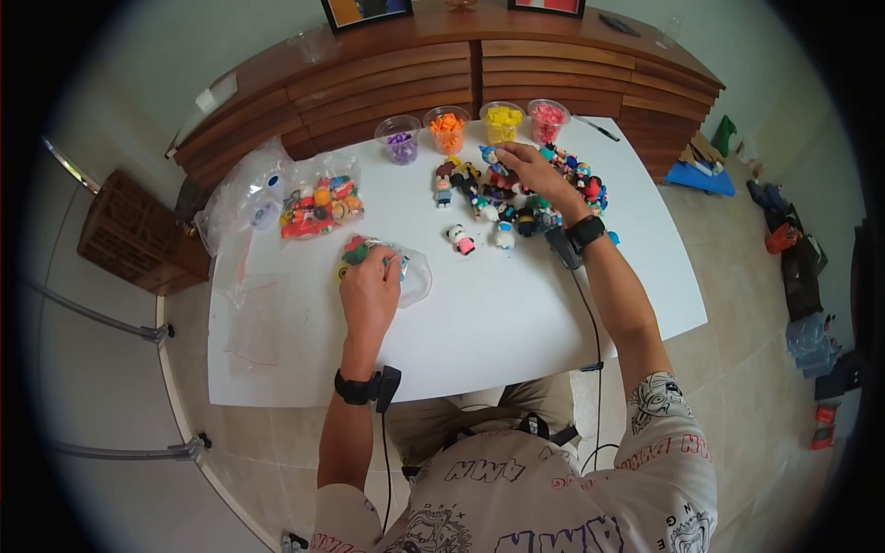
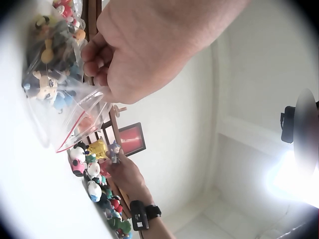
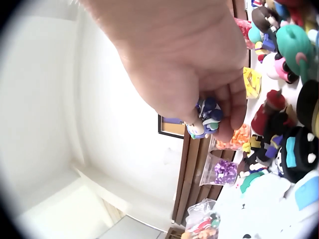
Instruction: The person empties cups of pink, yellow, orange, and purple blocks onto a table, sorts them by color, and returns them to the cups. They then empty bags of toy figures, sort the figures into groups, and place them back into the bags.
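My left hand [image 1: 371,290] pinches the edge of a clear zip bag [image 1: 415,276] holding several small figures; in the left wrist view the bag [image 2: 75,117] hangs from the curled fingers, its red seal line showing. My right hand [image 1: 539,175] holds a small blue figure [image 1: 489,155] between thumb and fingers, above the left part of a pile of figures [image 1: 576,180]. The right wrist view shows this blue and white figure [image 3: 207,118] in the fingers. A panda figure in pink [image 1: 461,240] and a white figure [image 1: 504,235] lie at the pile's near side.
Cups of purple [image 1: 402,147], orange [image 1: 448,132], yellow [image 1: 503,123] and pink pieces [image 1: 547,120] stand along the table's far edge, with a pen [image 1: 596,128] to their right. A filled bag of figures [image 1: 323,205] and empty clear bags [image 1: 253,313] lie at the left.
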The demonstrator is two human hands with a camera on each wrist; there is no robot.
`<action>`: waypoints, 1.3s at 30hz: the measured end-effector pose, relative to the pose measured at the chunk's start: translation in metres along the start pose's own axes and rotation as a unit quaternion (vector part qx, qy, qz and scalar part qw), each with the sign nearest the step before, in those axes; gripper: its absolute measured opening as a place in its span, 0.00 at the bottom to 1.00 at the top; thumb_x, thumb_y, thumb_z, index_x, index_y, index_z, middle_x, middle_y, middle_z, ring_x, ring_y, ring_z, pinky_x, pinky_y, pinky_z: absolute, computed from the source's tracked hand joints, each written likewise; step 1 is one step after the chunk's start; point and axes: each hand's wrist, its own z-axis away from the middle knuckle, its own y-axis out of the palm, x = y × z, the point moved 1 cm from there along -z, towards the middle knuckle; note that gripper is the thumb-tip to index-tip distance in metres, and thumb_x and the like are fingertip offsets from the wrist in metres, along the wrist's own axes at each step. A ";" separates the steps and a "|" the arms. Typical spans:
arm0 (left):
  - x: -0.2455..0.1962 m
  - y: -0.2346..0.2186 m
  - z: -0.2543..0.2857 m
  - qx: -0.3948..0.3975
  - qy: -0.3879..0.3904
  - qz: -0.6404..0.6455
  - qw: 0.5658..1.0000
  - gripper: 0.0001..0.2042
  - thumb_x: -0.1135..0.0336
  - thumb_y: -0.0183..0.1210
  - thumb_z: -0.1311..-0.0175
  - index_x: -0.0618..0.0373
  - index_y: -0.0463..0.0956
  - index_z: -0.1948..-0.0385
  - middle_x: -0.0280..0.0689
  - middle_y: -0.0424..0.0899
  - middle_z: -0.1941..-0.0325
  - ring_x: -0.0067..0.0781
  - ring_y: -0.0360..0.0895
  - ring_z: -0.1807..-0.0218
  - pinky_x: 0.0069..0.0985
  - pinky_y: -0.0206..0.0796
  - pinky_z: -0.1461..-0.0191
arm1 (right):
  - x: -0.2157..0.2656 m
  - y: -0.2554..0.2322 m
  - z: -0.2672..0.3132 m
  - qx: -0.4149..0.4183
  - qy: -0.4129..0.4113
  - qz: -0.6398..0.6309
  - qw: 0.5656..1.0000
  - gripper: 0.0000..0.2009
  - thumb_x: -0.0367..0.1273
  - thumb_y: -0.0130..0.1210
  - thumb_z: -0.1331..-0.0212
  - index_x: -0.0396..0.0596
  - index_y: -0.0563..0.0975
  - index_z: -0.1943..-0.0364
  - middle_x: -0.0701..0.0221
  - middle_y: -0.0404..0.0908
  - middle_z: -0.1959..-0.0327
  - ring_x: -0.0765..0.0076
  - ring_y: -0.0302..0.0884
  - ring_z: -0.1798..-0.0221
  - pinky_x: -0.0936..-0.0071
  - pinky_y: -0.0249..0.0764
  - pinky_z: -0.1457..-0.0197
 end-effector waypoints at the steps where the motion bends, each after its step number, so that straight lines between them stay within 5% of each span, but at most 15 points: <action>1: -0.001 -0.001 0.000 0.002 -0.002 -0.001 1.000 0.04 0.69 0.66 0.36 0.57 0.83 0.67 0.43 0.78 0.82 0.50 0.79 0.77 0.42 0.69 0.71 | -0.001 -0.002 0.003 0.019 0.000 0.003 1.000 0.21 0.43 0.51 0.20 0.38 0.79 0.42 0.71 0.87 0.60 0.80 0.83 0.64 0.79 0.77 0.61; 3: -0.001 -0.001 0.001 0.006 -0.005 -0.001 1.000 0.03 0.69 0.66 0.36 0.57 0.83 0.66 0.43 0.79 0.82 0.50 0.80 0.77 0.42 0.69 0.71 | -0.008 -0.010 0.006 0.037 0.002 0.005 0.999 0.21 0.44 0.52 0.21 0.39 0.79 0.40 0.70 0.87 0.58 0.80 0.82 0.62 0.81 0.77 0.61; 5: 0.000 -0.002 0.002 0.002 0.000 -0.003 1.000 0.04 0.69 0.66 0.36 0.57 0.83 0.67 0.43 0.79 0.82 0.50 0.79 0.77 0.42 0.69 0.71 | -0.011 -0.018 0.010 0.022 -0.051 0.203 0.978 0.20 0.43 0.55 0.23 0.40 0.81 0.42 0.69 0.88 0.60 0.79 0.82 0.63 0.79 0.77 0.62; 9: -0.004 -0.005 0.001 0.005 -0.003 -0.005 1.000 0.04 0.69 0.66 0.36 0.57 0.83 0.67 0.43 0.79 0.82 0.50 0.79 0.77 0.42 0.69 0.71 | -0.018 -0.027 0.023 0.014 -0.017 0.211 0.977 0.19 0.43 0.55 0.23 0.40 0.82 0.46 0.68 0.88 0.62 0.79 0.82 0.64 0.78 0.77 0.63; 12: -0.005 -0.005 0.000 0.005 -0.008 -0.003 1.000 0.04 0.68 0.66 0.35 0.57 0.83 0.67 0.43 0.79 0.82 0.50 0.80 0.76 0.42 0.69 0.70 | -0.022 -0.029 0.027 -0.006 -0.029 0.211 0.977 0.17 0.42 0.61 0.30 0.40 0.85 0.53 0.62 0.89 0.64 0.62 0.85 0.68 0.66 0.79 0.62; 14: -0.006 -0.006 -0.001 0.010 -0.009 -0.007 1.000 0.04 0.69 0.66 0.35 0.57 0.83 0.68 0.43 0.80 0.81 0.50 0.80 0.76 0.42 0.70 0.70 | -0.021 -0.026 0.032 -0.077 -0.098 0.444 0.887 0.14 0.38 0.65 0.37 0.43 0.86 0.55 0.61 0.88 0.63 0.54 0.86 0.61 0.60 0.80 0.56; 17: -0.004 -0.002 0.000 -0.002 0.004 -0.003 1.000 0.04 0.69 0.66 0.36 0.57 0.82 0.68 0.43 0.80 0.81 0.50 0.81 0.76 0.42 0.70 0.70 | -0.017 -0.007 0.033 -0.167 -0.219 0.502 0.820 0.12 0.35 0.68 0.44 0.46 0.86 0.58 0.61 0.87 0.61 0.50 0.83 0.53 0.56 0.78 0.45; 23: -0.005 -0.006 -0.001 0.000 0.000 -0.005 1.000 0.04 0.69 0.66 0.36 0.58 0.83 0.67 0.43 0.80 0.81 0.49 0.81 0.76 0.41 0.70 0.70 | -0.035 0.018 0.009 -0.063 -0.279 0.548 0.786 0.11 0.31 0.66 0.46 0.48 0.87 0.59 0.64 0.86 0.59 0.53 0.82 0.48 0.58 0.73 0.36; 25: -0.003 -0.008 -0.001 -0.005 -0.003 -0.010 1.000 0.03 0.70 0.66 0.36 0.58 0.82 0.67 0.43 0.80 0.81 0.49 0.80 0.76 0.41 0.70 0.70 | -0.031 0.016 0.009 -0.052 -0.286 0.539 0.791 0.12 0.29 0.63 0.44 0.45 0.87 0.56 0.61 0.87 0.58 0.51 0.83 0.50 0.56 0.75 0.39; 27: 0.000 -0.008 -0.003 -0.011 -0.005 -0.015 1.000 0.03 0.70 0.66 0.36 0.58 0.82 0.67 0.43 0.80 0.81 0.49 0.80 0.76 0.41 0.69 0.70 | -0.024 0.016 0.009 -0.070 -0.236 0.453 0.857 0.13 0.29 0.59 0.42 0.42 0.86 0.54 0.56 0.87 0.55 0.47 0.84 0.52 0.54 0.77 0.43; 31: 0.009 -0.004 -0.004 -0.039 0.023 0.008 0.999 0.04 0.72 0.67 0.35 0.59 0.81 0.67 0.38 0.71 0.86 0.36 0.70 0.83 0.36 0.60 0.75 | -0.006 0.029 0.034 -0.118 -0.270 0.309 0.904 0.13 0.28 0.53 0.33 0.41 0.83 0.48 0.54 0.87 0.58 0.42 0.84 0.54 0.53 0.78 0.45; 33: 0.010 -0.002 -0.003 -0.035 0.020 0.008 0.999 0.04 0.72 0.67 0.35 0.59 0.81 0.67 0.38 0.71 0.86 0.36 0.70 0.83 0.36 0.60 0.75 | 0.007 0.049 0.054 -0.128 -0.305 0.283 0.900 0.13 0.30 0.51 0.27 0.41 0.81 0.46 0.59 0.87 0.64 0.50 0.86 0.61 0.57 0.81 0.51; 35: 0.006 -0.003 -0.004 -0.041 0.024 0.026 0.999 0.04 0.72 0.67 0.35 0.59 0.81 0.66 0.38 0.70 0.86 0.36 0.69 0.83 0.36 0.60 0.75 | 0.024 0.072 0.080 0.038 -0.078 0.094 0.992 0.13 0.33 0.50 0.23 0.39 0.81 0.47 0.64 0.86 0.67 0.66 0.84 0.67 0.64 0.81 0.60; 36: 0.004 -0.004 -0.003 -0.041 0.023 0.022 0.999 0.04 0.72 0.67 0.35 0.59 0.81 0.66 0.38 0.70 0.86 0.36 0.69 0.83 0.36 0.60 0.75 | 0.016 0.083 0.082 0.131 -0.071 0.055 0.987 0.14 0.34 0.50 0.21 0.39 0.81 0.46 0.70 0.83 0.69 0.78 0.80 0.69 0.72 0.79 0.66; 39: -0.003 -0.001 -0.001 -0.034 0.019 0.030 0.999 0.04 0.72 0.67 0.35 0.58 0.81 0.65 0.38 0.70 0.85 0.36 0.69 0.83 0.35 0.59 0.76 | 0.000 0.131 0.095 0.244 -0.012 -0.113 0.963 0.13 0.33 0.53 0.22 0.36 0.79 0.45 0.68 0.84 0.65 0.77 0.83 0.64 0.77 0.82 0.63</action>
